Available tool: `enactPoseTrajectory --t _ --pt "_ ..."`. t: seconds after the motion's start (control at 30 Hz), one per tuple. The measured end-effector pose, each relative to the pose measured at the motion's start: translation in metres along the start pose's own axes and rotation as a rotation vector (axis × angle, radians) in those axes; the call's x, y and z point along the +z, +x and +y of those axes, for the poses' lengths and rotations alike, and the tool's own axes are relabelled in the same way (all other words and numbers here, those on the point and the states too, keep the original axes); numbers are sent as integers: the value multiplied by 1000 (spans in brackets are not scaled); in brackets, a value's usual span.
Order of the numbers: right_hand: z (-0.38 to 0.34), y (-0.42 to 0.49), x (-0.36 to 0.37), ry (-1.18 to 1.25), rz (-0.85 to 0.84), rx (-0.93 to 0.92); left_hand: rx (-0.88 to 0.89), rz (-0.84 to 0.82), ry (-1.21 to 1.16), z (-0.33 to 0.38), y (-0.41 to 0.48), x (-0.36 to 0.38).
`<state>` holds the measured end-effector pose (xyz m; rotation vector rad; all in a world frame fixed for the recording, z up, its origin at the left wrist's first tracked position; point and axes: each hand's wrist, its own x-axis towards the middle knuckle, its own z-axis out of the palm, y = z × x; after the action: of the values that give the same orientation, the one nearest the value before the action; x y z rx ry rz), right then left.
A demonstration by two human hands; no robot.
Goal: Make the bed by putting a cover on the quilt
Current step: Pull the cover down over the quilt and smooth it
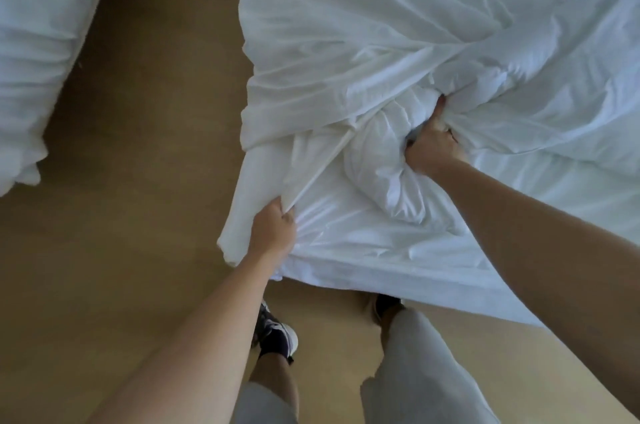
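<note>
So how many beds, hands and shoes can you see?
Beds: 2, the near bed and the other bed
Hands: 2, the left hand and the right hand, both gripping the white cover
Shoes: 2, the dark shoe and the half-hidden shoe
Total: 6

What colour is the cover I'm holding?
The cover is plain white with no pattern, as the head view shows.

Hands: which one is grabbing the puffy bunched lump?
The right hand, reaching farther in, clutches the puffy lump. The left hand only pinches a thin fold of the cover near its corner.
</note>
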<state>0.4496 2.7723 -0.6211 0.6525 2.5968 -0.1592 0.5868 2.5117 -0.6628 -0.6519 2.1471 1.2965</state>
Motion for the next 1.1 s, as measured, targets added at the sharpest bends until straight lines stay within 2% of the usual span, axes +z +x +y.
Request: enactPoseTrajectory --t 0.07,0.1,0.17,0.2,0.23,0.27,0.37,0.43,0.5,0.57,0.63,0.73,0.83,0.93,1.03,1.1 --pt "-10 -18 -15 72 53 96 10 22 -76 -9 -12 -4" --pt "-14 -33 -17 123 173 108 -12 35 -118 -14 -16 -5" --pt "-23 -65 -6 318 542 -57 -84 40 -196 -22 -21 -6" --pt "-32 -83 1 438 632 -182 -107 33 -222 -23 -23 -7" --pt "-43 -96 10 553 582 -279 -109 24 -231 -23 -24 -7" --pt "-55 -105 18 647 417 -294 -96 3 -212 -23 -24 -7" --pt "-88 -104 42 1070 -105 16 -67 -126 -78 -21 -28 -10" --pt "-103 -93 47 1429 -250 184 -129 -211 -14 -14 -31 -17" --pt "-107 -89 46 1690 -293 255 -163 -263 130 -2 -28 -27" --pt "-107 -94 39 1803 -354 312 -106 -289 361 17 -24 -42" --pt "-103 -103 29 1862 -426 331 1 -272 457 49 -22 -59" --pt "-89 -114 10 1791 -447 320 227 -216 473 119 -17 -81" --pt "-77 -121 -20 1682 -519 215 487 -246 568 191 -13 -93" --pt "-68 -125 -51 1640 -479 134 741 -316 724 247 -14 -91" --pt "-65 -135 -81 1611 -397 86 924 -497 829 294 -22 -82" --pt "-67 -143 -98 1564 -333 61 911 -687 952 322 -29 -74"
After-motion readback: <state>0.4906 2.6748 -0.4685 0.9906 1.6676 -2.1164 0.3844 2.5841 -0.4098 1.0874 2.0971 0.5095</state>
